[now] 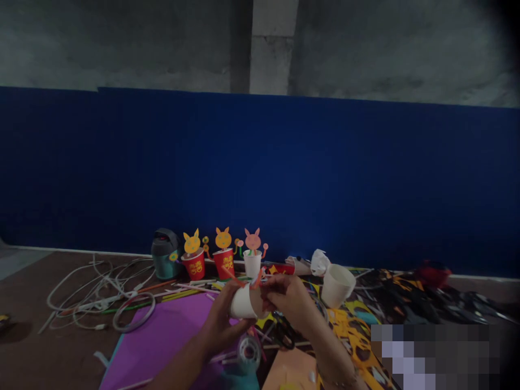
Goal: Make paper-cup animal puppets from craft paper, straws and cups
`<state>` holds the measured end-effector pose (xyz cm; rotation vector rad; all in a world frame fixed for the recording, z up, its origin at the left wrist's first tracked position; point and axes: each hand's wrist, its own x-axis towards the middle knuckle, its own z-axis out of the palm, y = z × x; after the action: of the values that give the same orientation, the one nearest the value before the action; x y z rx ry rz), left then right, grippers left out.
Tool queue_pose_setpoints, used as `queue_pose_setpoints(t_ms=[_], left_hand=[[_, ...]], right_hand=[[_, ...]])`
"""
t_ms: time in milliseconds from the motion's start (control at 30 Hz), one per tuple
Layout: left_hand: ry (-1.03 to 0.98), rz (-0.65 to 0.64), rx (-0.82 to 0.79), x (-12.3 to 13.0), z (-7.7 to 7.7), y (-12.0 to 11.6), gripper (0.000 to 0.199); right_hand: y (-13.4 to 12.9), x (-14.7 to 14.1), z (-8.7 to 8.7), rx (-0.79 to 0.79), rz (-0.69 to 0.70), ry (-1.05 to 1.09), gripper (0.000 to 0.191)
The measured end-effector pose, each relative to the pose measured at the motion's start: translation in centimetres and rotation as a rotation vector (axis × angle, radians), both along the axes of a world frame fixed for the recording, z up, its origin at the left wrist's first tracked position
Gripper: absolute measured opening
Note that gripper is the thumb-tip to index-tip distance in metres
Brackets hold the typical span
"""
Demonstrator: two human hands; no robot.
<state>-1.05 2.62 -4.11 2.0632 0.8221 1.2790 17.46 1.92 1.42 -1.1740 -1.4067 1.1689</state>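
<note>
A white paper cup (242,302) lies on its side in my left hand (222,313), whose fingers and thumb are wrapped round it. The cup's open end faces right. My right hand (286,298) is at that open end, its fingers pinched together by the rim; what they hold is hidden. Thin orange strips (257,279) stick up beside the cup. Behind my hands stand two red cups (223,264) and a white cup (252,264), each topped with a paper animal head (252,240). Below the held cup is a tape dispenser (249,352).
Purple sheets (170,336) lie at left, near tangled white cables (101,292) and a teal-and-grey container (166,254). To the right are stacked white cups (338,286), crumpled paper (320,262), cut yellow-orange scraps (353,336) and scissors (284,331). A blue panel (260,173) rises behind.
</note>
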Motion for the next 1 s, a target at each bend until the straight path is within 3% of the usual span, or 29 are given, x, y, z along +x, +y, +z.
queue_pose_setpoints(t_ms=[167, 467, 600, 800, 1000], left_hand=[[0.018, 0.035, 0.077, 0.2, -0.7, 0.2, 0.050], [-0.013, 0.088, 0.184, 0.6, -1.2, 0.2, 0.048], [-0.020, 0.116, 0.155, 0.5, -1.1, 0.1, 0.050], [-0.040, 0.138, 0.187, 0.2, -1.0, 0.1, 0.056], [-0.060, 0.162, 0.168, 0.0, -1.2, 0.4, 0.057]], right_hand=[[-0.5, -0.1, 0.5, 0.205, 0.045, -0.299, 0.026], [-1.6, -0.5, 2.0, 0.291, -0.032, -0.589, 0.023], [-1.7, -1.0, 2.2, 0.342, -0.081, -0.521, 0.027], [-1.7, -1.3, 2.1, 0.359, -0.014, -0.405, 0.027], [-1.6, -1.2, 1.8, 0.377, -0.002, -0.429, 0.028]])
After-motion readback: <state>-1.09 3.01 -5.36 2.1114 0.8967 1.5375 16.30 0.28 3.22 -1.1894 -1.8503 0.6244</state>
